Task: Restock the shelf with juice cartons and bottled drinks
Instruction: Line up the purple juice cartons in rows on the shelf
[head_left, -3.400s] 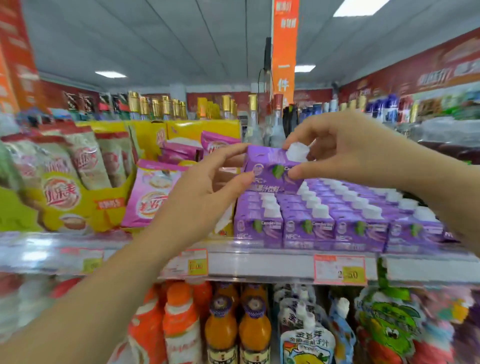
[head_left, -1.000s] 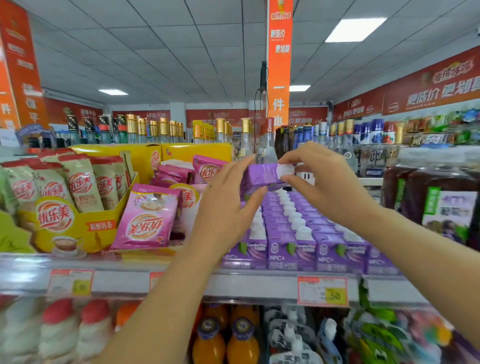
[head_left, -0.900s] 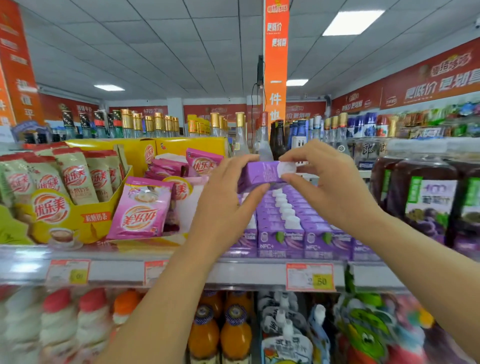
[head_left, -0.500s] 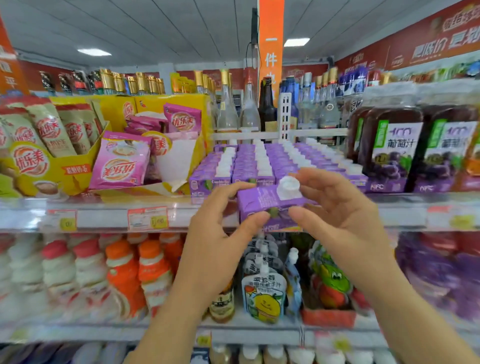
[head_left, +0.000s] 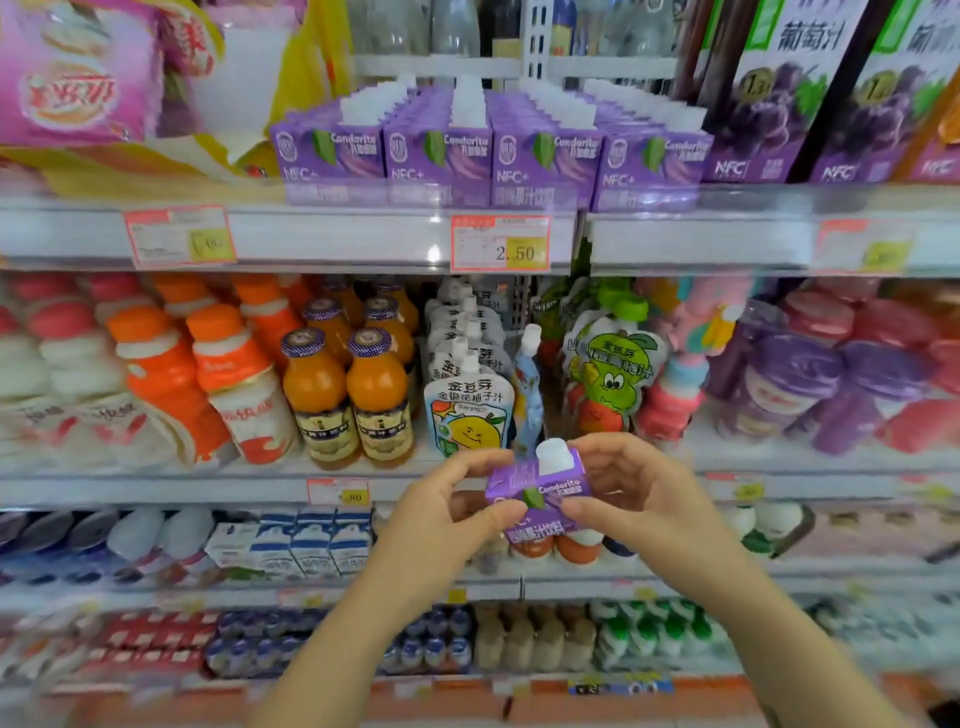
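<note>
Lowered from carton row (head_left: 488, 150): purple juice carton (head_left: 540, 491), pinched between left hand (head_left: 447, 514) and right hand (head_left: 639, 499). Unplaced; next likely lift back, upright.

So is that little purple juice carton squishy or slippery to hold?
Probably stiff: the purple juice carton shows sharp, flat edges while the left hand and right hand pinch its sides. Likely light, since a pinch alone carries it. Its boxy shape should stand, not roll.
</note>
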